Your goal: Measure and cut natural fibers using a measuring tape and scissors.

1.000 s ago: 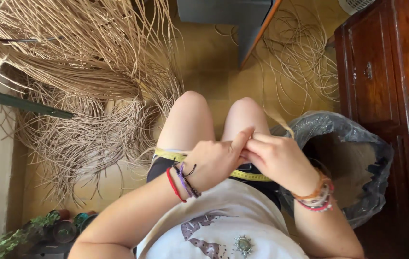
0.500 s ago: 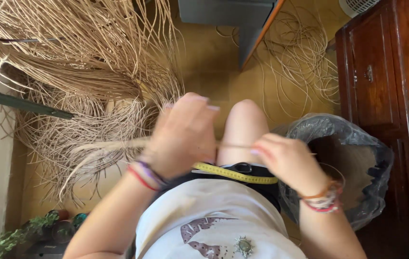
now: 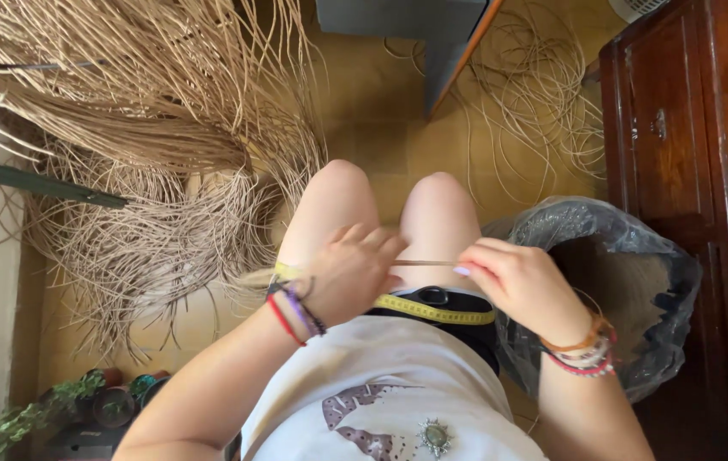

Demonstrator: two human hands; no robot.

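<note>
Both hands' fingers pinch one thin reed strand (image 3: 426, 263), left hand (image 3: 349, 275) and right hand (image 3: 513, 280); best kept taut between them.

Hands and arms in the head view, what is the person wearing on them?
Both arms are bare, no sleeves reach them. The left hand has a red cord bracelet and purple and dark braided ones at the wrist. The right hand has an orange band plus pink, red and pale beaded bracelets.
</note>
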